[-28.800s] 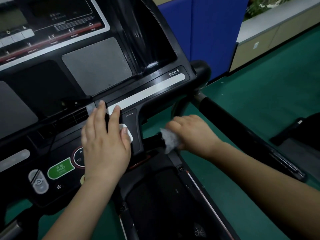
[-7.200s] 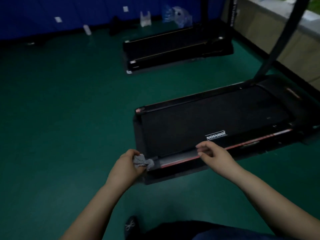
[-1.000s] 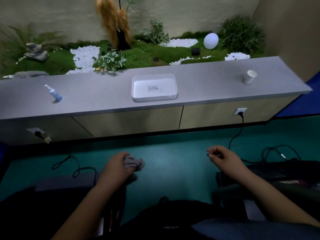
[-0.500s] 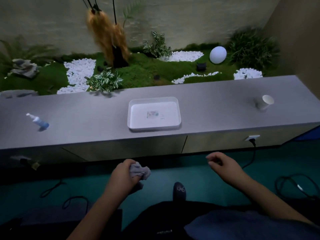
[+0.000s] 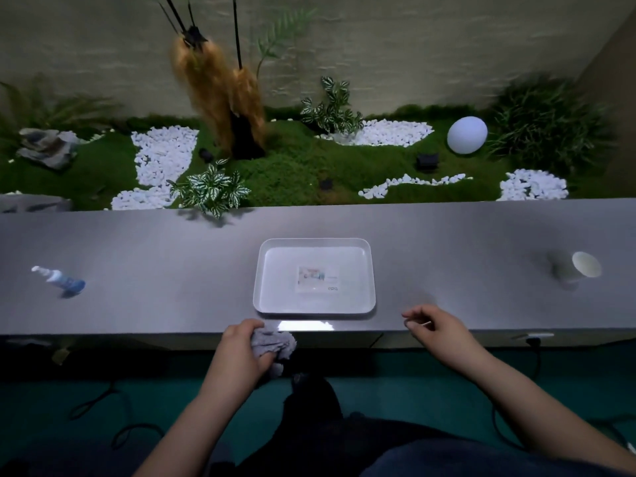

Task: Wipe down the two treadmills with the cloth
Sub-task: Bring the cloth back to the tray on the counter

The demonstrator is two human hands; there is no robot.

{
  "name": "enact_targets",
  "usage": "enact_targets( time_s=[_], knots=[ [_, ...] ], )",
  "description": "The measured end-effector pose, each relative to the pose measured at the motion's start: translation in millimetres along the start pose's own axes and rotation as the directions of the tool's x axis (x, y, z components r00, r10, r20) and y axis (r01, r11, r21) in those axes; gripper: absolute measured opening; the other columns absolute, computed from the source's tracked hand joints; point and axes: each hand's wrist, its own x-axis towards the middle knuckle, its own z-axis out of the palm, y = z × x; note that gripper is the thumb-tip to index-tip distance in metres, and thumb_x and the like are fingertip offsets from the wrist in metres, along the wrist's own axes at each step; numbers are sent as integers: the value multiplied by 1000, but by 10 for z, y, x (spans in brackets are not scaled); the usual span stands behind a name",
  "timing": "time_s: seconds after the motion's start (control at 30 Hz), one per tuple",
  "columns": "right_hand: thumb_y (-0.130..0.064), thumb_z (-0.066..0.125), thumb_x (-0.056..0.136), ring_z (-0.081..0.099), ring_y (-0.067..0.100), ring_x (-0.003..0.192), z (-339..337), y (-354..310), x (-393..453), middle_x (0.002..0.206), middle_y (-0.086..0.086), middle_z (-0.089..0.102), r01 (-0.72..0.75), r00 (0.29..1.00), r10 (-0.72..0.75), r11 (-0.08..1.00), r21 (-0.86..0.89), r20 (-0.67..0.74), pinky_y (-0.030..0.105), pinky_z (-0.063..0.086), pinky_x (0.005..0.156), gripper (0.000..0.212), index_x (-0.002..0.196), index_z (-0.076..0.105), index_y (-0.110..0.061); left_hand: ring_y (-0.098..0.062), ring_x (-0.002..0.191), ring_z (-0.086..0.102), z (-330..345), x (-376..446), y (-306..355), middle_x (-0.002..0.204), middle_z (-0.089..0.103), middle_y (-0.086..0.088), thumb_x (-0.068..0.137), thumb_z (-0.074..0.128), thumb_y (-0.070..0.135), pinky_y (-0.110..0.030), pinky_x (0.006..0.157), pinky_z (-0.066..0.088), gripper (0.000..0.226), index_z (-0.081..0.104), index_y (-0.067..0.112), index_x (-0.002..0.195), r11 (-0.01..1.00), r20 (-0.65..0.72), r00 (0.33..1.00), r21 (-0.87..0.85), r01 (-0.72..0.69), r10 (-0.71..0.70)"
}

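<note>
The table (image 5: 155, 256) lies wide open between its few things. A white tray (image 5: 314, 306) sits mid-table near the front edge, just beyond the left hand (image 5: 241, 352) and its cloth (image 5: 275, 342). A spray bottle (image 5: 60, 278) stands far left and a paper cup (image 5: 574, 268) lies tipped far right, both well apart from the tray. Bare surface lies ahead of the right hand (image 5: 440, 327). Plants (image 5: 210, 189) overhang the back edge.

cloth (image 5: 275, 342): I see pale grey
tray (image 5: 368, 270): white
surface (image 5: 155, 270): grey
floor (image 5: 413, 394): teal
bottle (image 5: 62, 279): blue
</note>
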Motion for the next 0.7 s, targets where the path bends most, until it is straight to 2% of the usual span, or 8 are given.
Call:
enact_targets(
  time_s=[0.07, 0.2, 0.3, 0.4, 0.5, 0.63, 0.7],
  knots=[
    [-17, 60, 90, 59, 4, 81, 42, -63, 160, 92, -10, 65, -9, 1000, 9, 1000, -8, 7, 13, 42, 69, 12, 98, 62, -26, -22, 104, 56, -20, 199, -42, 111, 52, -6, 74, 73, 17, -17, 85, 36, 47, 59, 19, 118, 1000, 26, 1000, -3, 8, -8],
    [-17, 59, 90, 58, 5, 79, 90, -246, 535, 94, -6, 65, -68, 998, 68, 998, 9, -13, 17, 43, 69, 12, 99, 63, -23, -19, 97, 58, -142, 700, -65, 99, 53, 0, 72, 74, 17, -13, 75, 32, 39, 62, 20, 110, 999, 57, 998, -14, -36, 37],
    [-16, 57, 91, 58, 3, 81, 107, -439, 815, 94, -9, 63, -74, 997, 75, 997, 21, -28, 12, 42, 68, 14, 101, 62, -23, -21, 95, 59, -278, 1133, -29, 94, 54, 2, 71, 76, 14, -13, 73, 32, 39, 64, 17, 108, 998, 59, 996, -21, -67, 68],
    [-15, 56, 91, 60, 6, 81, 111, -639, 1038, 91, -11, 64, -72, 995, 74, 997, 36, -62, 9, 41, 69, 15, 99, 61, -26, -17, 96, 60, -346, 1542, 2, 102, 61, 1, 67, 77, 20, -14, 74, 36, 45, 63, 22, 110, 995, 77, 992, -35, -95, 97],
    [-16, 55, 91, 62, 11, 85, 152, -766, 1192, 90, -5, 67, -83, 994, 88, 994, 78, -71, 12, 43, 72, 16, 98, 60, -29, -14, 98, 56, -325, 1827, 85, 107, 59, 1, 69, 76, 22, -16, 78, 37, 50, 60, 22, 115, 989, 83, 988, -73, -127, 132],
    [-14, 56, 89, 63, 15, 82, 226, -801, 1306, 87, 2, 69, -132, 990, 137, 985, 112, -39, 14, 43, 72, 21, 90, 59, -35, -9, 91, 49, -145, 2069, 203, 101, 52, 3, 71, 75, 13, -8, 73, 31, 48, 60, 15, 117, 986, 126, 980, -74, -146, 155],
    [-12, 56, 89, 63, 15, 83, 193, -821, 1363, 87, -1, 69, -148, 988, 151, 983, 106, -21, 15, 45, 74, 26, 86, 57, -37, -12, 90, 53, 25, 2189, 212, 99, 54, 3, 71, 74, 12, -9, 70, 31, 45, 61, 14, 114, 989, 157, 978, -81, -127, 138]
  ],
)
